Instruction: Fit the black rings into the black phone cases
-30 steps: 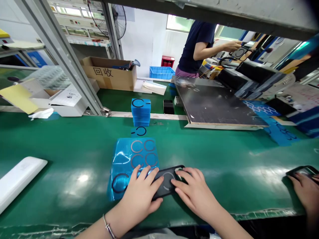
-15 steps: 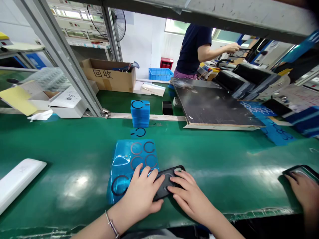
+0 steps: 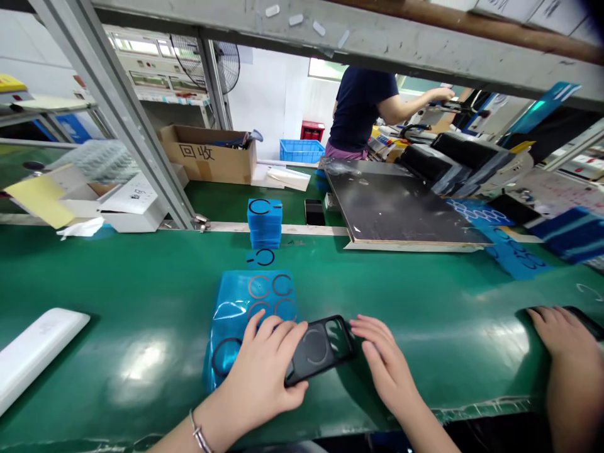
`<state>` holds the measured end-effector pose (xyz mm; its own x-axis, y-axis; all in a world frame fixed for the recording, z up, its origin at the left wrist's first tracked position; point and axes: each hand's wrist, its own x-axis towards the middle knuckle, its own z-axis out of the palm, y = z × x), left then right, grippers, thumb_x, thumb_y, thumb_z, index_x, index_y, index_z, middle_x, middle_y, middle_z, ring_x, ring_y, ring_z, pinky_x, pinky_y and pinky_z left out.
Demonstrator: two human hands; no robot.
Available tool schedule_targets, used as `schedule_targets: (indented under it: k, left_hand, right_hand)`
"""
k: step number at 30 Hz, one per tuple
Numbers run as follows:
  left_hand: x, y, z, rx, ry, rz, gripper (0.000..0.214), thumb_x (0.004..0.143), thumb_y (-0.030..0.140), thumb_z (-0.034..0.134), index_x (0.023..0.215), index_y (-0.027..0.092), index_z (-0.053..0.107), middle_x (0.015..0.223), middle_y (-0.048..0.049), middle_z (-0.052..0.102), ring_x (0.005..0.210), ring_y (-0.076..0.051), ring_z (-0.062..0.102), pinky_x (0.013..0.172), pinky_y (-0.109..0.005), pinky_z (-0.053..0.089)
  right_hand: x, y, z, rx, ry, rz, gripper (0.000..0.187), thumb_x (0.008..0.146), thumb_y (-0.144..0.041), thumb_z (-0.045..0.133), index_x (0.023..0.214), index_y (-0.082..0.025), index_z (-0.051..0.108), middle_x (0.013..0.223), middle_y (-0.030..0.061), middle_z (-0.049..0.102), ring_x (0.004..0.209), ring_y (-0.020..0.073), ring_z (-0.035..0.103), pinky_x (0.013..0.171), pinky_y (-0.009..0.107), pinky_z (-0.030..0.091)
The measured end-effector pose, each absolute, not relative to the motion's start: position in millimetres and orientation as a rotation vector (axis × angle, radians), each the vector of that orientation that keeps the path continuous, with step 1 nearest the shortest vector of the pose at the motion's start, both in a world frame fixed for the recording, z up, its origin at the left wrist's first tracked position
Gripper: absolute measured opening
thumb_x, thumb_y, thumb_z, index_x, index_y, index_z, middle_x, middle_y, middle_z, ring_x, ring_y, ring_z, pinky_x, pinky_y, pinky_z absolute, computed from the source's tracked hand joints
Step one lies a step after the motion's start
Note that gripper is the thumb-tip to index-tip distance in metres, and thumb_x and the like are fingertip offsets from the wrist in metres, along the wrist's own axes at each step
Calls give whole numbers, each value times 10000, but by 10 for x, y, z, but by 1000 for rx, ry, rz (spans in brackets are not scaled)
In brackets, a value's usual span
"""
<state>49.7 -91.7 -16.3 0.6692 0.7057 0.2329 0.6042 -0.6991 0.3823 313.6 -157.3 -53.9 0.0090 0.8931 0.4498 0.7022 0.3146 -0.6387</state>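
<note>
- The left hand (image 3: pixel 262 365) lies on the left end of the black phone case (image 3: pixel 321 349). Its fingers are spread over the top. I cannot tell if it grips the case or just presses on it.
- The right hand (image 3: pixel 384 358) is open, with its fingers spread. It sits just beside the right end of the case.
- What changed: the right hand was on the case, and now it has slid off. The case has also turned a little.
- This means only the left hand is on the case now.
- The case lies flat on the green desk (image 3: pixel 117 283), near the bottom middle of the view.
- The blue sheet (image 3: pixel 250 296) with dark rings on it is at 10 o'clock from the case. The left hand covers part of it.
- The stack of blue pads (image 3: pixel 264 223) is at 12 o'clock.
- The white bar (image 3: pixel 38 352) is at 9 o'clock.
- Another person's hand (image 3: pixel 561 333) is at 3 o'clock, on a dark case (image 3: pixel 585 318).
- The black board (image 3: pixel 401 207) is at 1 o'clock.
- A worker (image 3: pixel 358 107) stands far off at 1 o'clock.
</note>
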Motion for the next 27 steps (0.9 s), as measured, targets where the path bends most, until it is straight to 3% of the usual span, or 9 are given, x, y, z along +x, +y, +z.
schedule_targets:
  k: [3,5,8,11,13,15,18,22,27]
  left_hand:
    - [331,-903,-18,2634,1081,760,664,691,341,707,1314,216,516,1193,-71,685,1084,-300,571,1133,-562,222]
    - [188,-902,67,2658,1116,877,666,687,294,693,1316,214,488,1194,-82,682,1080,-302,575,1129,-564,237]
    - [10,-934,171,2700,1096,941,678,705,254,682,1336,208,436,1232,-111,649,1120,-308,571,1114,-570,298]
    - [-48,-1002,225,2564,1107,935,629,774,212,637,1358,228,406,1311,-136,570,1217,-292,550,1061,-495,435]
    - [-22,-1047,220,2327,1172,940,612,824,190,586,1395,248,374,1394,-143,493,1289,-269,520,1010,-411,509]
    - [31,-1072,187,2096,1230,996,635,851,189,556,1439,263,326,1453,-141,434,1333,-259,493,993,-376,534]
    - [122,-1067,136,1962,1321,1110,638,855,198,566,1444,282,334,1443,-125,441,1346,-276,478,1034,-429,510]
    - [215,-1020,147,2013,1403,1183,606,847,195,588,1410,308,396,1351,-105,496,1262,-275,539,997,-438,529]
    - [260,-976,189,2049,1438,1233,583,854,197,586,1399,323,423,1267,-89,526,1173,-265,587,918,-404,561]
  right_hand:
    - [3140,-1552,-469,-1401,-1604,273,228,983,-248,487,1094,-322,671,1128,62,718,1178,295,606,966,542,515]
    - [3055,-1504,-429,-1396,-1538,351,234,967,-272,537,1157,-338,656,1247,77,664,1242,307,564,1004,555,488]
    - [2796,-1385,-369,-1301,-1377,752,512,916,-356,645,1399,-380,478,1469,109,488,1245,302,570,977,519,527]
    - [2477,-1265,-280,-1062,-1184,1186,737,865,-387,715,1485,-409,317,1217,87,625,888,211,699,749,401,617]
    - [2302,-1213,-209,-1019,-1077,1287,739,840,-349,745,1454,-412,338,1000,12,632,672,148,664,625,338,606]
    - [2181,-1187,-146,-1052,-1005,1270,685,830,-316,746,1403,-400,381,945,-24,598,577,111,615,570,311,587]
    - [2074,-1176,-84,-1127,-985,1169,608,813,-285,737,1330,-347,424,906,-31,578,576,106,589,534,270,559]
    - [1975,-1154,-39,-1217,-992,955,538,752,-255,741,1208,-289,458,788,-42,547,704,141,601,627,262,559]
    - [1903,-1113,-40,-1259,-973,875,498,738,-254,708,1151,-281,431,741,-58,515,679,142,583,642,276,555]
